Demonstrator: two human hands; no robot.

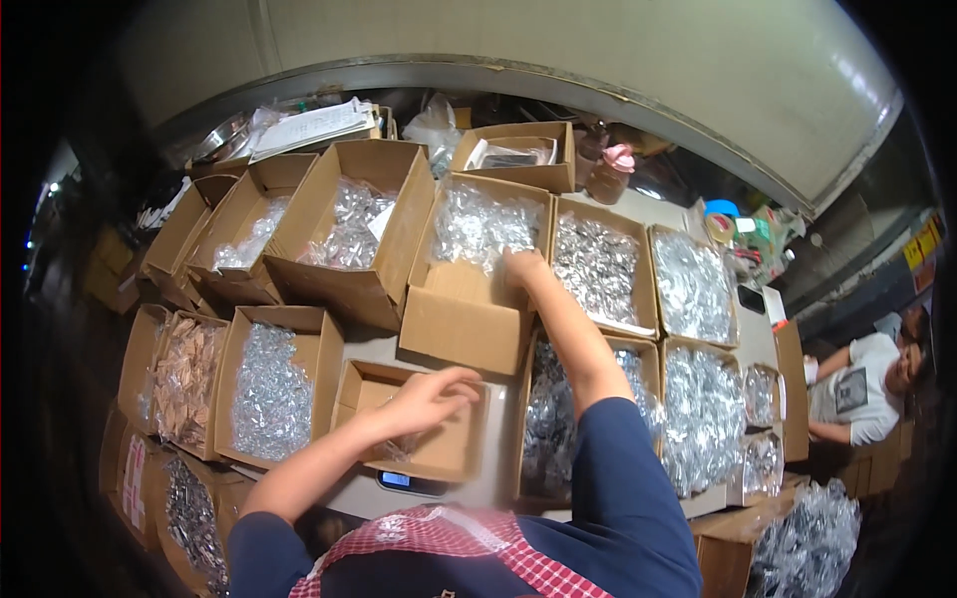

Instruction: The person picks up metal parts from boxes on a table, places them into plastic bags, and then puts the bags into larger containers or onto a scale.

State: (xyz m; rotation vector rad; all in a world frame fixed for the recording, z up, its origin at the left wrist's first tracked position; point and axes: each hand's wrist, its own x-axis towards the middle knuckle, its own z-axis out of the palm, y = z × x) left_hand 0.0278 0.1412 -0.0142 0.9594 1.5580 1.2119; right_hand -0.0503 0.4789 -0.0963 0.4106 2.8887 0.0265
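Note:
My right hand (521, 266) reaches into a cardboard box (467, 329) of small clear plastic bags (486, 221). Its fingers are curled in at the right edge of the pile; whatever they may hold is hidden. Nearer to me, my left hand (431, 401) hovers over a small cardboard box (454, 460), its fingers stretched out and slightly blurred, with nothing visible in them. A few clear bags (397, 446) lie in this small box, partly covered by my left hand and forearm. The box sits on a scale (396, 479) with a lit blue display.
Boxes of bagged metal parts (596, 264) and clear bags (703, 419) stand at right. Leftward are a box of bluish bags (269, 394) and one of brown pieces (186, 379). A pink-lidded jar (610, 174) stands behind. Another person (865, 389) is at far right.

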